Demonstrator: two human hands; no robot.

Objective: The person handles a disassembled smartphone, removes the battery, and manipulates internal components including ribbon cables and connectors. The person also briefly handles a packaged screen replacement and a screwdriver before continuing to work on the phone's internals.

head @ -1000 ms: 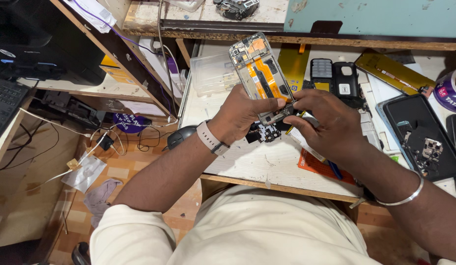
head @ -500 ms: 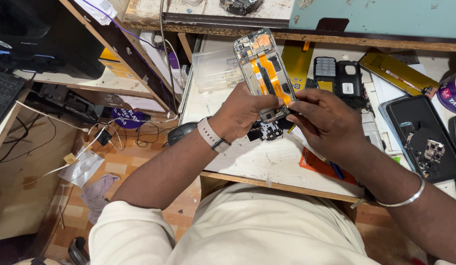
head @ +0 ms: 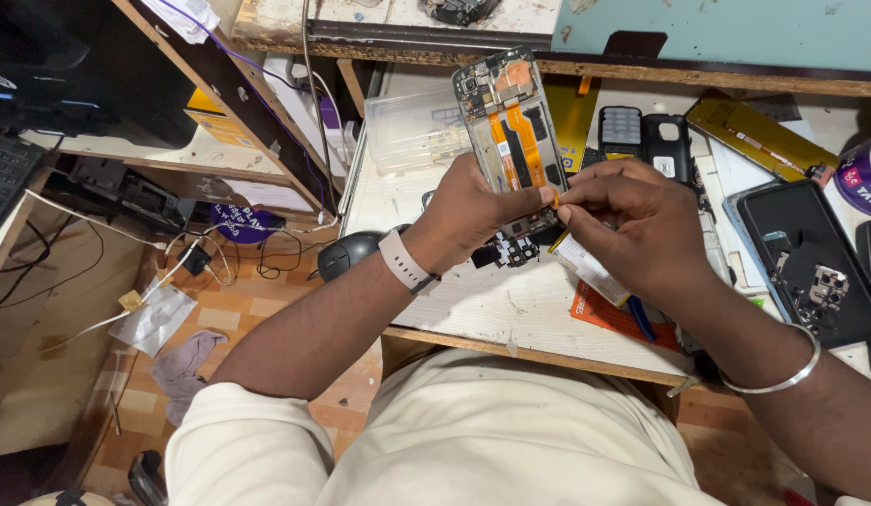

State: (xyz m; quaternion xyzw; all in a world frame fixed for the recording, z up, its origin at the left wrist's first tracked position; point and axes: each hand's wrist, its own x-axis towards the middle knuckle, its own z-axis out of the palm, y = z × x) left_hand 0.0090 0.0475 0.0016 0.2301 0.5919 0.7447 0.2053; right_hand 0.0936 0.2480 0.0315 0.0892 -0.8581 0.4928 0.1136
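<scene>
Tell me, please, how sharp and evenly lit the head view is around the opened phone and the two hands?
Head view: the opened phone is sharp, its orange ribbon cables crisp; the left hand and right hand show no motion blur; light is soft and even over the white bench, without harsh glare; the monitor corner at upper left falls into deep shadow; the frame's edges bow slightly from the wide lens.

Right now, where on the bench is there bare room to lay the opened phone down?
Bare white benchtop lies under the left hand, between the black mouse and the orange card. Right of the right hand it is crowded: the black phone back.
</scene>
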